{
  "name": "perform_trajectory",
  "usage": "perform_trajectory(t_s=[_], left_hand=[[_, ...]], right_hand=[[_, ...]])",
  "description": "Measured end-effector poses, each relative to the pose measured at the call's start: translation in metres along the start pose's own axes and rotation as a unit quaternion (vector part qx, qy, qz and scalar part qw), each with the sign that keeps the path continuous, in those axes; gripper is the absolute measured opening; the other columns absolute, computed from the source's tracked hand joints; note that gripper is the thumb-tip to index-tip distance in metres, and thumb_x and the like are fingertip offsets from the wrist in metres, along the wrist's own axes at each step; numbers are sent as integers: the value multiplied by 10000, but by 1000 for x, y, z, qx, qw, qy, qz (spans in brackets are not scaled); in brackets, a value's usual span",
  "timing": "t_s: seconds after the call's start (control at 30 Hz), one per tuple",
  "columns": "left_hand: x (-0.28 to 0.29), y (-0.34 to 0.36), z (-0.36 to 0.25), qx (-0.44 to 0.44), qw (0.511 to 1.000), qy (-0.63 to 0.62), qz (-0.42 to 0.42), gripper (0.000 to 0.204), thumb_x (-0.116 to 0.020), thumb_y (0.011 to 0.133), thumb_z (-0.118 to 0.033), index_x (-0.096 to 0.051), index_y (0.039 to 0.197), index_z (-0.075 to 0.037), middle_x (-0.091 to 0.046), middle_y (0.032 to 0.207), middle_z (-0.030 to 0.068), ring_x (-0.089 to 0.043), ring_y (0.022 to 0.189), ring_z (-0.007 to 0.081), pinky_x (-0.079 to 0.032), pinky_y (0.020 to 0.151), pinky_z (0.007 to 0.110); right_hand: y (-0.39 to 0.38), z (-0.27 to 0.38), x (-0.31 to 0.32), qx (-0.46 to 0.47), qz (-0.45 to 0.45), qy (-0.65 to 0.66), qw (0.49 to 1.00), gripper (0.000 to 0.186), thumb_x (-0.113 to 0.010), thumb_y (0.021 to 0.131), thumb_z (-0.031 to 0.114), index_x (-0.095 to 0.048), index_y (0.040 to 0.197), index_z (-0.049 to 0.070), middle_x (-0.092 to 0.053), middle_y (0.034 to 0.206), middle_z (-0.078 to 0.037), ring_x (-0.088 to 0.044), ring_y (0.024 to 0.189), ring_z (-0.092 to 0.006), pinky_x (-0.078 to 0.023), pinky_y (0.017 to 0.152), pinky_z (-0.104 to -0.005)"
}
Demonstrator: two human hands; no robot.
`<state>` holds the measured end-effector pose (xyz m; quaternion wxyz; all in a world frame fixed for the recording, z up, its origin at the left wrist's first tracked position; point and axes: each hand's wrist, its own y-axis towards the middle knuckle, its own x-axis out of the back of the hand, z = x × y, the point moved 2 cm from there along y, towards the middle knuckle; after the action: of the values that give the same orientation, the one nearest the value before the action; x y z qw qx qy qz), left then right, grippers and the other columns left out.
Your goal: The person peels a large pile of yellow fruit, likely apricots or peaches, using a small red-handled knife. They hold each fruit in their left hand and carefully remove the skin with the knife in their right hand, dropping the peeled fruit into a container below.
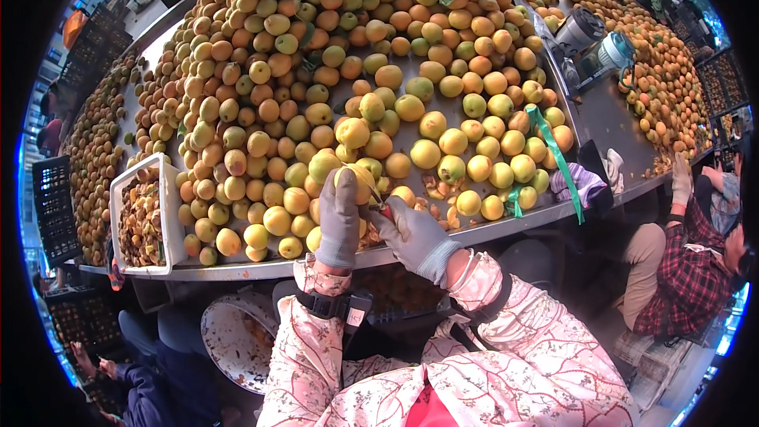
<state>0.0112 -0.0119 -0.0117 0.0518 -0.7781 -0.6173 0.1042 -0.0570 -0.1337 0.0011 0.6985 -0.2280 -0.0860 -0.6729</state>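
Note:
My left hand (339,217), in a grey glove, closes round a yellow apricot (364,183) at the near side of the pile. In my right hand (417,239), also gloved, is a small knife (386,209); part of its red handle shows, and its blade points up against the fruit. My fingers hide part of both. Heaped apricots (261,142) in yellow, green and orange cover much of the metal table (237,271). Several cut pieces (443,209) lie just beyond my right hand.
A white crate (175,221) of pits or scraps stands at the table's left edge. Below it is a stained white bucket (229,340). A green ribbon (557,162) lies to the right, near a jug (613,54). A person in a checked shirt (696,285) sits at right.

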Motion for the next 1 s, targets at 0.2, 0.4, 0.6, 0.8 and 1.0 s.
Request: perform_trajectory(t_s=[0.2,0.4,0.6,0.8,1.0], left_hand=[[-8,2,5,-72,990,117,-23,503,-404,966,-489,-560,991,-11,-587,895,64,-544,803,126,-469,726,280],[-13,10,24,-51,996,17,-64,495,-418,969,-462,-542,975,17,-565,837,87,-511,744,153,-452,688,301],[-5,6,14,-59,993,96,-30,603,-386,968,-505,-532,1119,59,-591,1062,134,-539,966,163,-433,883,302],[-12,3,-8,-24,999,37,-2,431,-578,905,-413,-567,999,7,-586,873,54,-533,751,106,-451,656,255],[3,6,15,-149,971,187,-7,190,-515,920,-112,-554,1106,-120,-521,1024,127,-556,835,283,-478,702,334]], right_hand=[[-3,-10,-7,-3,-33,-3,999,308,-508,949,334,-457,980,32,-584,689,-188,-597,655,-344,-449,578,-418],[4,-21,-22,-20,-45,69,996,304,-505,945,321,-450,984,25,-587,722,-220,-586,709,-375,-453,599,-451],[9,-12,-12,-26,-17,64,997,328,-492,946,343,-443,984,21,-604,757,-261,-587,773,-461,-459,634,-507],[3,-19,-12,14,-74,-13,997,302,-516,945,342,-474,930,43,-565,632,-160,-598,592,-330,-441,547,-415],[7,-8,-9,-22,-6,-85,996,304,-521,928,314,-455,1062,49,-605,724,-221,-605,722,-425,-458,611,-472]])
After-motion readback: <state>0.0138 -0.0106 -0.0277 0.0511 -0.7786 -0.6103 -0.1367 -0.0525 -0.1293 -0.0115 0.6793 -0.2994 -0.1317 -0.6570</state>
